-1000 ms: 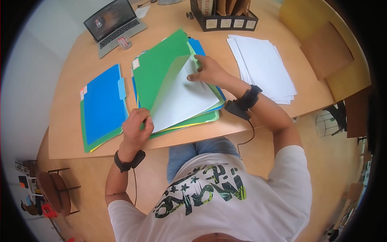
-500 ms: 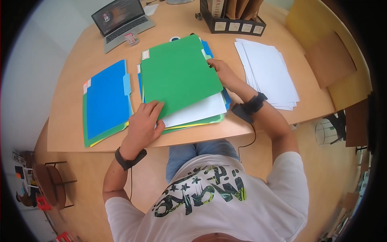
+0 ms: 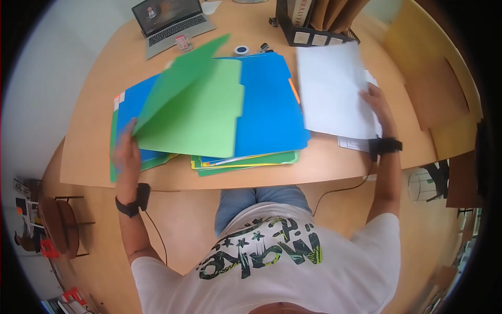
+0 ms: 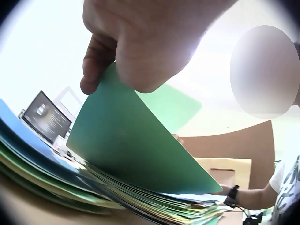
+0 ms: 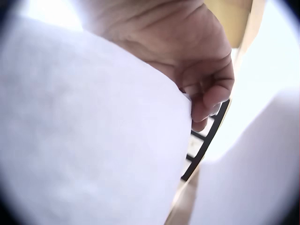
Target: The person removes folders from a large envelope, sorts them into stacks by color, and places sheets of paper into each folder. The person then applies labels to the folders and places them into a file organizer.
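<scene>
My left hand (image 3: pixel 126 149) pinches the lower left edge of a green folder (image 3: pixel 193 115), its cover partly raised and its light green inside showing. In the left wrist view this folder (image 4: pixel 126 140) hangs tilted from thumb and fingers above the folder piles. Under it, the left pile shows a blue folder (image 3: pixel 137 94) with white labels; the right pile has a blue folder (image 3: pixel 269 104) on top. My right hand (image 3: pixel 380 107) holds white paper (image 3: pixel 332 89) by its right edge, over the stack of white sheets (image 3: pixel 353 144). The right wrist view shows fingers curled at the paper's edge (image 5: pixel 103 122).
An open laptop (image 3: pixel 175 31) stands at the back left, a small red-and-white box (image 3: pixel 182 43) before it. A white roll (image 3: pixel 241 51) lies behind the folders. At the back right stands a black file rack (image 3: pixel 319 37). A yellow panel (image 3: pixel 413 52) borders the table's right side.
The green folder has moved left off the right pile, uncovering a blue folder. My left hand went left with it. My right hand left the folder and took hold of white paper at the right.
</scene>
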### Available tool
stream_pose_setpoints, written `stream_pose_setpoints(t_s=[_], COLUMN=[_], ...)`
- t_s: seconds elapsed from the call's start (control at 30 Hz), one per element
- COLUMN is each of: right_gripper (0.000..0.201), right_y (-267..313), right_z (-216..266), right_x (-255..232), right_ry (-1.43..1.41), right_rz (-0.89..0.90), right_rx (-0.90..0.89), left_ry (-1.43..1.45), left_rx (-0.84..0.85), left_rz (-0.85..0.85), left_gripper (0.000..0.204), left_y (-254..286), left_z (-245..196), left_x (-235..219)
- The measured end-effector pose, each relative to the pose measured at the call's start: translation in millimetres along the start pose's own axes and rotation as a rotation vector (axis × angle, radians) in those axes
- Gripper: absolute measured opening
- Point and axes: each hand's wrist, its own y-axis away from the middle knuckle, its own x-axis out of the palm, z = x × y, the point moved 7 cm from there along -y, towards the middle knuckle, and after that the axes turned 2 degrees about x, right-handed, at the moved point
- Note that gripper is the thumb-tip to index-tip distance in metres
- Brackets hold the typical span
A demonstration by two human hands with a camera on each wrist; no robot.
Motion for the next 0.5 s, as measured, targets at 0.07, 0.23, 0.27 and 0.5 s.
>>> stream_pose_setpoints(t_s=[0.07,0.23,0.27,0.5], right_gripper=[0.024,0.021,0.021,0.025], right_y=[7.4,14.5,15.3,9.3], right_z=[-21.4,-86.9,-90.9,-90.9], right_x=[-33.6,-98.6,-101.9,-117.5], right_ry=[0.138,0.37,0.431,0.721], right_rz=[-0.014,-0.002,-0.008,-0.08], right_rx=[0.073,0.219,0.248,0.189], left_ry=[-0.028,-0.072,-0.098,-0.18], left_rx=[-0.101,-0.151,-0.142,-0.172], left_rz=[0.004,-0.023,0.017,0.253], left_gripper=[0.041,0.041,0.041,0.042], left_y=[8.9,33.0,38.2,64.3], left_z=[29.0,84.3,91.6,101.0], left_x=[-10.6,-25.9,-24.7,-20.8])
